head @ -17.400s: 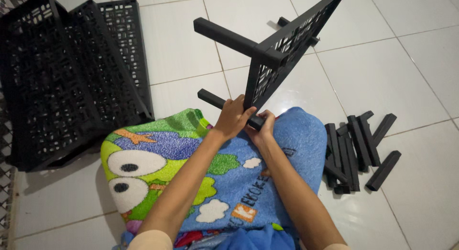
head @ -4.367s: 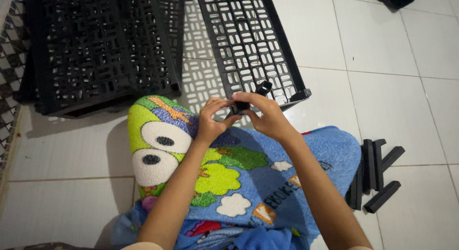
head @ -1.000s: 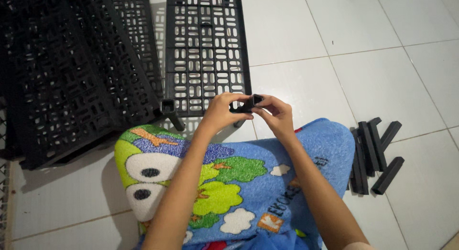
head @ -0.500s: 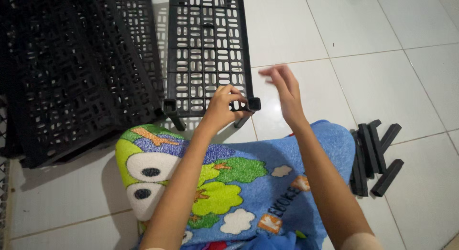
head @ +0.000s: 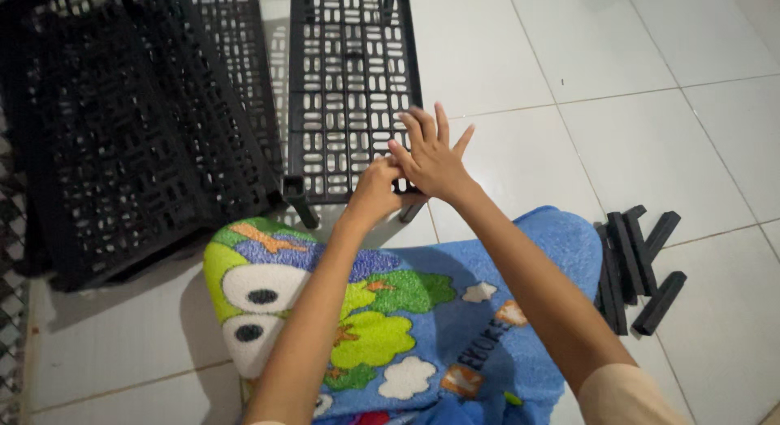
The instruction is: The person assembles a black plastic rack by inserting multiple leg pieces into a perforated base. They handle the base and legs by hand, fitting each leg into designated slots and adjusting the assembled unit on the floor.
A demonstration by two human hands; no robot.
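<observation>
Here the left hand (head: 375,189) pinches the near corner of the black lattice panel (head: 351,92) while the right hand (head: 431,157), fingers spread and holding nothing, presses flat there, a fitting step that likely calls for firm downward pressure.

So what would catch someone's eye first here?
The two hands, left hand and right hand, meet at the near corner of a black slotted shelf panel on the white tile floor. Below them lies a bright cartoon mat; black posts lie at right.
</observation>
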